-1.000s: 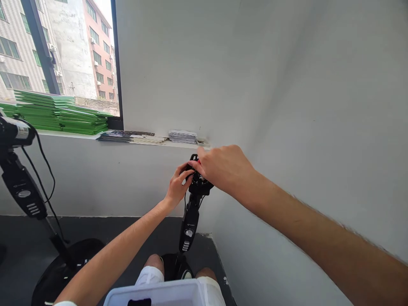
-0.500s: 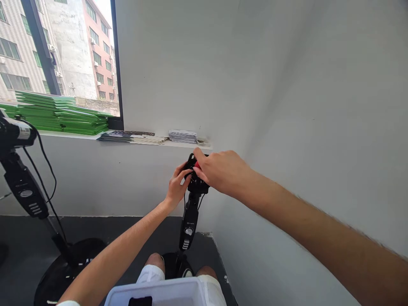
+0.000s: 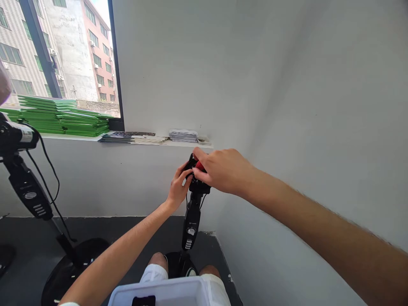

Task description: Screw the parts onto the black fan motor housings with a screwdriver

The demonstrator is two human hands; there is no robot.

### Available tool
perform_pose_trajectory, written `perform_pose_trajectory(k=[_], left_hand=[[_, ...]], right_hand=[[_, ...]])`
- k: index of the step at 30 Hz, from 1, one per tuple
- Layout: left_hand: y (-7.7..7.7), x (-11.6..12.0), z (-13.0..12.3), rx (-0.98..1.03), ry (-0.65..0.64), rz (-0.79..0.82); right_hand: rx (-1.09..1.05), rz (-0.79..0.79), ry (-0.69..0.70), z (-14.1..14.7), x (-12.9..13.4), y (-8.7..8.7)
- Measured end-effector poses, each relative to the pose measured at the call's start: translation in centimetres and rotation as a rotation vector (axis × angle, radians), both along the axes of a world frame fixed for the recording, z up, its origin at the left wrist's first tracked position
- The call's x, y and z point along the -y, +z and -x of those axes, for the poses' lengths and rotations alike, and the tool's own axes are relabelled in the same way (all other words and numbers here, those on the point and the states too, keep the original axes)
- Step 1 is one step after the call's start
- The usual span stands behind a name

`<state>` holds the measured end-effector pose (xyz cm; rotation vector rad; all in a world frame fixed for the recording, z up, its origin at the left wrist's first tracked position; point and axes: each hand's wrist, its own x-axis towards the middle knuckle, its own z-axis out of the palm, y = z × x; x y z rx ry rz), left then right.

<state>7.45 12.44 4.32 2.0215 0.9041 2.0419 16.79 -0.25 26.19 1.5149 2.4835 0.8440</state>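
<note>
In front of me a black stand fan (image 3: 191, 221) without its blades stands upright, its dark motor head (image 3: 199, 186) partly covered by my hands. My left hand (image 3: 177, 187) is closed at the left side of that head, with thumb and fingers on its edge. Above the head, my right hand (image 3: 219, 170) is closed in a pinch around a small red piece (image 3: 199, 165). Most of the red piece is hidden by the fingers, so its kind does not show. A white plastic tray (image 3: 178, 285) with a black object (image 3: 143, 301) in it rests on my lap.
Another black fan stand (image 3: 30, 187) with hanging cables is at the left. Green folded sheets (image 3: 63, 119) are stacked on the windowsill. Paper stacks (image 3: 183, 135) and a small clear box (image 3: 203, 140) lie farther along it. A wall (image 3: 318, 127) runs close on my right.
The view has shifted slightly. My right hand has turned a little around the red piece, while my left hand stays at the fan head. A blurred pinkish shape has entered at the left edge.
</note>
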Motion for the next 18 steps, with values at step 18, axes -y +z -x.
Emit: perform_pose_trajectory(k=[18], left_hand=[[0.12, -0.01, 0.10, 0.025, -0.016, -0.021]], right_hand=[[-0.008, -0.091, -0.006, -0.73, -0.04, -0.20]])
